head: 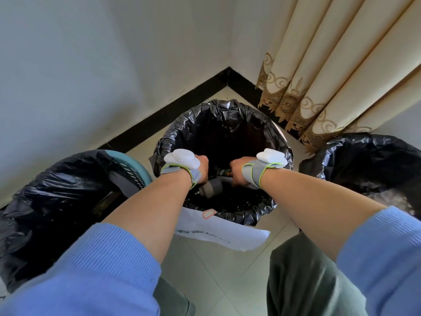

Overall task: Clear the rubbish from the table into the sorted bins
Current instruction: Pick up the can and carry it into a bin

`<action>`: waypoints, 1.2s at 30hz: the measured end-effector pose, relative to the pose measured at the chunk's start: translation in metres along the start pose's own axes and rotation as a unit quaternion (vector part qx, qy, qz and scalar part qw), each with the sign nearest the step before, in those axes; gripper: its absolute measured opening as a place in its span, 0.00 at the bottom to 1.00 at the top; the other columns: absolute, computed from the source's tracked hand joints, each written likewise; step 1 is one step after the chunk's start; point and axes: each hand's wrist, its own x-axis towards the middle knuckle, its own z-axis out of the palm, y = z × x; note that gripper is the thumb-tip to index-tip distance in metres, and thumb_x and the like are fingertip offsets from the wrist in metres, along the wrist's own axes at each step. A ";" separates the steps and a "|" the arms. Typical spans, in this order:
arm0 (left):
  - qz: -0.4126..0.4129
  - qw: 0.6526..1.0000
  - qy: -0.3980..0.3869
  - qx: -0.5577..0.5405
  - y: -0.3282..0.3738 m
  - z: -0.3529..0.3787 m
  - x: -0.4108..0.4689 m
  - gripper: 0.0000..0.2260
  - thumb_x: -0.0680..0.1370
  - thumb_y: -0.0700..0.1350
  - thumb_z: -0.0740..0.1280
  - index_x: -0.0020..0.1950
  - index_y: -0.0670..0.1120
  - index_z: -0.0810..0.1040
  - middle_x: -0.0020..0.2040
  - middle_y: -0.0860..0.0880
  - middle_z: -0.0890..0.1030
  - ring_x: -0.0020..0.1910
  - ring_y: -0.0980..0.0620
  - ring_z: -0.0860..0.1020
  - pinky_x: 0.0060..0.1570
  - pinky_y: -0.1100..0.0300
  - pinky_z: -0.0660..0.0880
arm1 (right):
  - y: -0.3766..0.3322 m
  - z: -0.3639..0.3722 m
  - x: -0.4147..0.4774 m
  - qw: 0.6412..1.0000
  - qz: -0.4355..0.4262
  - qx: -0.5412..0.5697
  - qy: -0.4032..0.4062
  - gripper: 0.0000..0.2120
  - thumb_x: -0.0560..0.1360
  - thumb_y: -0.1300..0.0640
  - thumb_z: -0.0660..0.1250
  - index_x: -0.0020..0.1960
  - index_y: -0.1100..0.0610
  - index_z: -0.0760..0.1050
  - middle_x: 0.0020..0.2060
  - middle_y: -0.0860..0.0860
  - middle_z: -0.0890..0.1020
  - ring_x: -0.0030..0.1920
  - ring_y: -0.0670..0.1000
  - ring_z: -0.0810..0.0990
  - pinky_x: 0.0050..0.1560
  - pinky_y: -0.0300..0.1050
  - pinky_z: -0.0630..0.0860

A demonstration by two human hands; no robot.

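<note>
Both my hands reach down over the middle bin (227,115), which is lined with a black bag. My left hand (201,169) is closed around a grey cylindrical object (213,188), much of it hidden under my wrist. My right hand (237,173) is closed on a dark, partly green item (224,172) that I cannot make out. The two hands hang a short way apart inside the bin's mouth. Each wrist carries a grey strap with a white device.
A teal bin (139,165) with a black bag stands at the left, and another black-lined bin (369,156) at the right. A white paper label (227,233) hangs on the middle bin's front. Walls meet in a corner behind, with a beige curtain (330,76) on the right.
</note>
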 end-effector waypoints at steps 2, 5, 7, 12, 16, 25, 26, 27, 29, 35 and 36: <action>0.008 1.000 -0.002 -0.010 -0.003 -0.008 -0.005 0.09 0.76 0.41 0.66 0.35 0.45 0.72 0.31 0.49 0.70 0.28 0.49 0.69 0.30 0.64 0.67 | 0.000 -0.005 -0.003 1.000 0.005 0.018 0.016 0.17 0.75 0.51 0.69 0.61 0.56 0.77 0.57 0.54 0.82 0.54 0.55 0.81 0.41 0.42 0.70; 0.021 0.998 0.016 -0.063 -0.007 -0.020 -0.010 0.06 0.75 0.41 0.66 0.50 0.41 0.81 0.40 0.44 0.76 0.36 0.44 0.74 0.37 0.60 0.71 | 0.000 -0.016 -0.007 0.997 0.000 0.049 0.062 0.18 0.75 0.50 0.69 0.62 0.57 0.77 0.57 0.56 0.81 0.56 0.58 0.81 0.43 0.43 0.71; 0.024 0.994 0.033 -0.101 -0.010 -0.025 -0.014 0.10 0.75 0.41 0.67 0.54 0.39 0.81 0.43 0.43 0.77 0.39 0.44 0.75 0.39 0.58 0.72 | 0.002 -0.025 -0.013 0.994 -0.002 0.065 0.083 0.19 0.75 0.50 0.69 0.63 0.57 0.77 0.57 0.58 0.81 0.56 0.60 0.80 0.44 0.44 0.72; 0.031 0.985 0.088 -0.144 -0.018 -0.045 -0.035 0.09 0.74 0.41 0.68 0.53 0.41 0.80 0.49 0.41 0.80 0.44 0.41 0.79 0.46 0.54 0.77 | 0.003 -0.049 -0.032 0.993 0.002 0.073 0.095 0.20 0.75 0.50 0.68 0.65 0.57 0.75 0.58 0.58 0.80 0.56 0.61 0.80 0.49 0.46 0.76; 0.028 0.983 0.101 -0.149 -0.024 -0.083 -0.081 0.02 0.75 0.41 0.66 0.46 0.47 0.75 0.46 0.44 0.76 0.41 0.43 0.74 0.46 0.53 0.76 | -0.005 -0.082 -0.076 0.996 -0.005 0.072 0.055 0.19 0.76 0.51 0.67 0.65 0.57 0.76 0.56 0.57 0.81 0.53 0.59 0.81 0.46 0.45 0.76; -0.017 0.989 0.047 -0.141 -0.040 -0.196 -0.209 0.04 0.77 0.42 0.62 0.45 0.47 0.66 0.43 0.47 0.69 0.40 0.47 0.66 0.40 0.57 0.65 | -0.017 -0.189 -0.208 0.997 -0.034 0.061 0.024 0.17 0.79 0.53 0.64 0.66 0.57 0.75 0.56 0.55 0.82 0.47 0.56 0.82 0.39 0.44 0.76; -0.021 0.989 0.045 -0.143 -0.039 -0.216 -0.232 0.04 0.77 0.42 0.62 0.45 0.47 0.67 0.43 0.47 0.69 0.40 0.47 0.66 0.40 0.57 0.66 | -0.017 -0.206 -0.230 0.998 -0.036 0.056 0.020 0.17 0.79 0.52 0.63 0.66 0.57 0.75 0.56 0.54 0.82 0.51 0.56 0.83 0.40 0.44 0.76; -0.019 0.990 0.043 -0.134 -0.036 -0.222 -0.240 0.03 0.77 0.42 0.63 0.45 0.47 0.68 0.44 0.47 0.70 0.40 0.47 0.67 0.41 0.58 0.66 | -0.018 -0.212 -0.237 0.998 -0.039 0.050 0.022 0.17 0.79 0.52 0.63 0.66 0.57 0.75 0.56 0.54 0.82 0.53 0.55 0.82 0.38 0.43 0.75; -0.028 0.989 0.039 -0.137 -0.034 -0.252 -0.272 0.01 0.76 0.43 0.63 0.46 0.48 0.71 0.46 0.47 0.71 0.41 0.46 0.69 0.43 0.57 0.70 | -0.019 -0.242 -0.270 0.998 -0.041 0.049 0.022 0.18 0.79 0.51 0.63 0.66 0.57 0.75 0.56 0.54 0.82 0.53 0.55 0.82 0.40 0.43 0.75; -0.053 0.986 0.058 -0.148 -0.027 -0.367 -0.398 0.12 0.79 0.43 0.62 0.60 0.40 0.75 0.57 0.42 0.78 0.53 0.43 0.77 0.56 0.53 0.76 | -0.021 -0.341 -0.391 0.998 -0.045 0.016 0.046 0.18 0.80 0.50 0.63 0.66 0.57 0.76 0.58 0.54 0.81 0.55 0.56 0.81 0.51 0.45 0.77; -0.051 0.985 0.054 -0.153 -0.026 -0.373 -0.403 0.12 0.79 0.43 0.61 0.60 0.40 0.75 0.57 0.42 0.77 0.54 0.42 0.77 0.55 0.54 0.75 | -0.023 -0.347 -0.397 0.998 -0.047 0.018 0.048 0.18 0.79 0.50 0.63 0.64 0.57 0.76 0.57 0.54 0.81 0.54 0.56 0.82 0.50 0.46 0.78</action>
